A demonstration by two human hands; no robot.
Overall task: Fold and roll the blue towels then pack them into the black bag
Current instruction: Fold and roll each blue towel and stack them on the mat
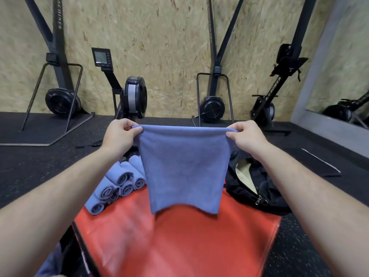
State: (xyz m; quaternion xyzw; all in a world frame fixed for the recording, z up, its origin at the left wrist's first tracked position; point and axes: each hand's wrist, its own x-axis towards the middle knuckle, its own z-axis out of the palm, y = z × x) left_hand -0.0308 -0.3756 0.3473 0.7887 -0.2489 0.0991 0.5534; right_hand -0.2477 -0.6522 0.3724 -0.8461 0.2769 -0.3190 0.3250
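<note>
A blue towel (184, 168) hangs stretched in the air above a red padded box (179, 242). My left hand (119, 134) pinches its top left corner and my right hand (246, 136) pinches its top right corner. The towel's lower edge floats just above the red top. Several rolled blue towels (117, 186) lie piled on the box's far left corner. The black bag (257, 188) sits unzipped on the far right corner, its pale lining showing; the hanging towel hides part of its left side.
Dark rubber floor (40, 176) surrounds the box. Rowing and ski machines (133, 96) stand along the chipboard wall behind. A mirror (343, 80) leans at the right. A bit of blue cloth (50, 262) shows at the lower left edge.
</note>
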